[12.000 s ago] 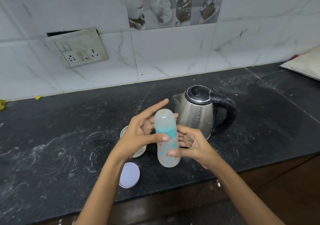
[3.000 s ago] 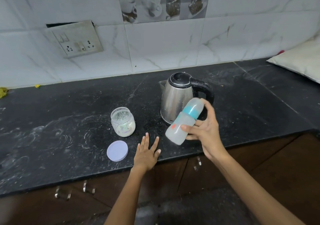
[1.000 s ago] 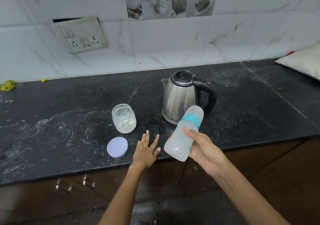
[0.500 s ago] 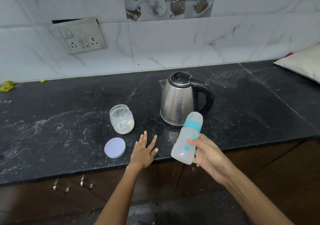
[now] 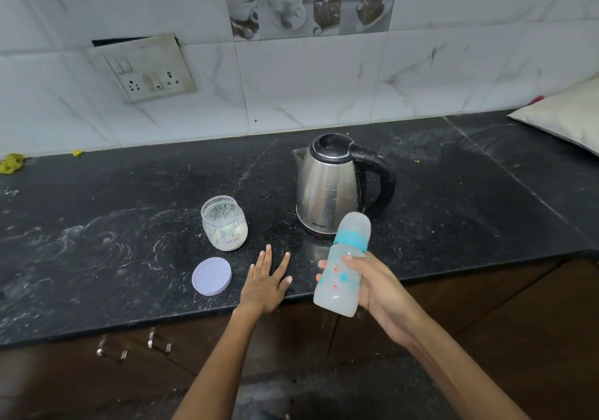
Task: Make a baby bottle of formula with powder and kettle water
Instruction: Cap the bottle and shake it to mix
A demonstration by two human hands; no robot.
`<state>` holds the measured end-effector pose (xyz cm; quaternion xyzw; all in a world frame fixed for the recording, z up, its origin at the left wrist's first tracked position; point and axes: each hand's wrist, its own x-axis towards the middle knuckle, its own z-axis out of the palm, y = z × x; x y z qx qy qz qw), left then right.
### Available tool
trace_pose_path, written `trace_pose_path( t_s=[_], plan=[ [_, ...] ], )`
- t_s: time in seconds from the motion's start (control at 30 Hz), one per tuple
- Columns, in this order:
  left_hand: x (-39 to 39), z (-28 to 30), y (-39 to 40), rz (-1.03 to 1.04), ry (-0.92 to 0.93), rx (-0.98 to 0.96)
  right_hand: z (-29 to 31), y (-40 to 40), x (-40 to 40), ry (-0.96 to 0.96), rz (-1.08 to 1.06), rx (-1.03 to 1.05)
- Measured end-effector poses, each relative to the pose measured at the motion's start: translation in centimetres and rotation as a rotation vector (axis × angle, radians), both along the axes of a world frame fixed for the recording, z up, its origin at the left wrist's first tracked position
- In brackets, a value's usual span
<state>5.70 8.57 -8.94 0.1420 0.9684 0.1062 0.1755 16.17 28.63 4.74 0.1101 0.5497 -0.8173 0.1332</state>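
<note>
While right fingers [image 5: 351,259] grip the bottle [image 5: 345,267], left fingers [image 5: 275,264] lie flat on counter [image 5: 97,225].

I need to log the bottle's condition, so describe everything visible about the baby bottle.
The baby bottle is translucent, plastic-looking, with red and teal prints on its body, a teal collar and a frosted cap over the top. It looks cloudy white inside. It is closed, tilted with the cap pointing up and away, and held in the air over the front edge of the counter, in front of the kettle. Only the right hand touches it, fingers wrapped round the body.
</note>
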Motion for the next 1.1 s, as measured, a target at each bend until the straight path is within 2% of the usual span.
trace_pose_path(
  t_s=[0.1,0.2,0.27,0.37,0.5,0.67,0.83,0.93,1.07,1.1],
  plan=[
    [0.0,0.0,0.0,-0.001,0.001,-0.005,-0.1,0.5,0.1,0.001,0.049,0.023],
    [-0.1,0.0,0.1,-0.004,-0.003,-0.006,-0.2,1.0,0.1,0.121,0.137,0.128],
    [-0.1,0.0,0.1,-0.009,-0.004,-0.013,-0.1,1.0,-0.3,0.17,0.114,0.132],
    [-0.1,0.1,0.0,-0.006,0.0,-0.016,-0.3,0.0,-0.9,0.133,-0.044,-0.035],
    [0.0,0.1,-0.1,-0.028,0.0,-0.045,-0.9,-1.3,-0.7,0.026,0.039,-0.227],
    [-0.1,-0.1,0.0,0.0,0.001,0.005,-0.8,-0.8,-2.3,-0.133,-0.131,-0.734],
    [-0.2,-0.1,0.0,0.002,-0.008,0.004,-1.6,-1.5,-2.5,-0.143,-0.128,-0.778],
    [0.0,0.1,0.0,0.006,-0.011,0.007,-1.3,-1.7,-2.5,-0.064,-0.139,-0.702],
    [-0.1,0.4,-0.1,-0.019,-0.018,-0.019,-1.7,-1.8,-1.5,0.257,-0.088,-0.039],
    [0.0,0.5,-0.2,-0.042,-0.021,-0.049,-1.8,-1.9,-1.2,0.295,-0.042,0.026]
  ],
)
